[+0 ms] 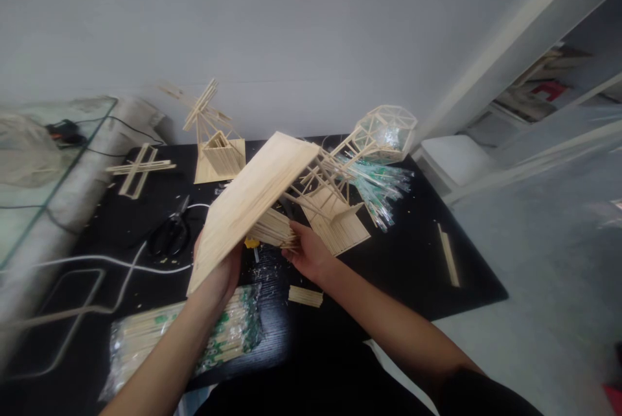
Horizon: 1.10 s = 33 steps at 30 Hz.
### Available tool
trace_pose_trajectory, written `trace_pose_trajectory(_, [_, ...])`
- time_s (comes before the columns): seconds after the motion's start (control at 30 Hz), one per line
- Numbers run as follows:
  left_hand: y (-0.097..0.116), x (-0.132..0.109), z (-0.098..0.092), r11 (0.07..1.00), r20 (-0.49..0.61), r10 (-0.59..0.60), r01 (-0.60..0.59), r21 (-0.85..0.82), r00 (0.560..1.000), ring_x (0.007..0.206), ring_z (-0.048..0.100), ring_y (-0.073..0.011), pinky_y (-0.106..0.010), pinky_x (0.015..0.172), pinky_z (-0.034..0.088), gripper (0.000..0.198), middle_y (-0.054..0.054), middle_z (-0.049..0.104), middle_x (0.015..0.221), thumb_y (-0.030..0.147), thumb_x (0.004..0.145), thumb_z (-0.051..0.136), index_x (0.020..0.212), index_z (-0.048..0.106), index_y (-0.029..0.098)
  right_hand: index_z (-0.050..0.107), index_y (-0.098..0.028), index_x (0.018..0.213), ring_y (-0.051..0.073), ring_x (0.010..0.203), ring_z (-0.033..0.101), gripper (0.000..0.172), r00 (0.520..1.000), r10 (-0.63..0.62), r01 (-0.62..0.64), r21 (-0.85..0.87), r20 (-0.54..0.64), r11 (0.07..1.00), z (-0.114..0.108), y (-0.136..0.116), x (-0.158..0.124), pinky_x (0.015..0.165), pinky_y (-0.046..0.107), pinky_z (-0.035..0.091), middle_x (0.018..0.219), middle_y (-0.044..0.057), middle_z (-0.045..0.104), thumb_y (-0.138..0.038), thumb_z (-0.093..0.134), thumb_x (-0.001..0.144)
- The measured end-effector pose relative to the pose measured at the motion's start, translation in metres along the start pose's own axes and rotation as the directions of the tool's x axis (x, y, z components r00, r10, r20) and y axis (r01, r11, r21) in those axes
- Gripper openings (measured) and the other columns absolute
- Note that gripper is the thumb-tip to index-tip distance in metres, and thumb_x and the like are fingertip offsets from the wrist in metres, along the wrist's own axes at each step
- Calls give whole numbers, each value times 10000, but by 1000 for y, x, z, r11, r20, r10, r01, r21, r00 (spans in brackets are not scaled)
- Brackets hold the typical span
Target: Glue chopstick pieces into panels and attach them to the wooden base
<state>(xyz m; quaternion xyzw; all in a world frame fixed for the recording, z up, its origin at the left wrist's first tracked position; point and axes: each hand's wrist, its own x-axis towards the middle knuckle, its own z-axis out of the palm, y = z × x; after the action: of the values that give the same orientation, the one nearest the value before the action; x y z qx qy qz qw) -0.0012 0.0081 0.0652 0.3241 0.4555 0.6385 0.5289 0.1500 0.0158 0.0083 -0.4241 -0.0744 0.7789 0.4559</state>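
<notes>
My left hand (218,273) grips the lower edge of a flat panel (247,202) made of pale wooden sticks, held tilted above the black table (418,254). My right hand (308,251) is closed on a short bundle of sticks (272,228) tucked under the panel. Just beyond stands a stick-built tower frame (330,199) on a square stick base.
A small stick windmill (214,144) and a loose stick cross (140,170) stand at the back left. Black scissors (170,234) and a white cable (116,264) lie left. Packs of wrapped chopsticks (160,338) lie near me. Empty wrappers (383,186), a stick dome (386,131), loose sticks (448,254).
</notes>
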Motion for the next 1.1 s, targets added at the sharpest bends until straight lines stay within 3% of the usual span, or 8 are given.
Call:
trace_pose_trajectory(0.27, [-1, 0, 5, 999, 13, -35, 36, -37, 999, 1257, 646, -302, -409, 1120, 491, 611, -40, 781, 1168, 367, 569, 963, 1131, 748, 261, 731, -105, 957, 77, 527, 608, 217, 997, 33, -31, 27, -66, 999, 7, -8, -9, 397, 126, 490, 817, 51, 744, -237, 566, 1002])
trace_pose_trajectory(0.47, [0, 2, 3, 996, 52, -52, 55, -68, 997, 1200, 667, -300, -407, 1075, 526, 436, -53, 778, 1133, 362, 654, 925, 1041, 769, 236, 734, -119, 840, 61, 492, 584, 212, 996, 17, -18, -12, -88, 1000, 5, -10, -10, 384, 104, 458, 716, 24, 710, -184, 591, 982])
trace_pose_trajectory(0.63, [6, 15, -6, 993, 25, 9, -6, -122, 1000, 999, 693, -225, -313, 924, 588, 317, -30, 768, 921, 351, 639, 946, 835, 748, 200, 743, -147, 776, 77, 541, 612, 134, 994, -56, 47, -98, -89, 994, -6, -13, -12, 416, 129, 472, 719, 9, 717, -234, 750, 877])
trace_pose_trajectory(0.8, [18, 25, -13, 979, 6, 22, -21, -204, 1000, 1000, 686, -165, -211, 879, 583, 327, -12, 780, 1019, 281, 646, 955, 901, 766, 201, 745, -157, 741, 104, 571, 606, 280, 975, -206, 186, -195, -88, 963, -17, -13, -15, 467, 191, 477, 690, -4, 705, -396, 889, 712])
trace_pose_trajectory(1.0, [28, 35, -16, 947, -64, -139, 113, -301, 988, 900, 718, -134, -212, 805, 631, 57, 23, 801, 955, 203, 891, 754, 944, 775, 201, 758, -149, 738, 119, 539, 559, 384, 943, -319, 275, -319, -93, 907, -25, -12, -19, 474, 240, 437, 611, -16, 663, -492, 902, 640])
trace_pose_trajectory(1.1, [36, 37, -11, 933, -53, -198, 172, -317, 979, 898, 744, -139, -219, 781, 648, 168, 3, 812, 969, 224, 1000, 613, 987, 778, 192, 762, -152, 716, 117, 547, 554, 369, 926, -364, 305, -368, -103, 878, -28, -10, -23, 493, 241, 437, 603, -21, 656, -481, 907, 631])
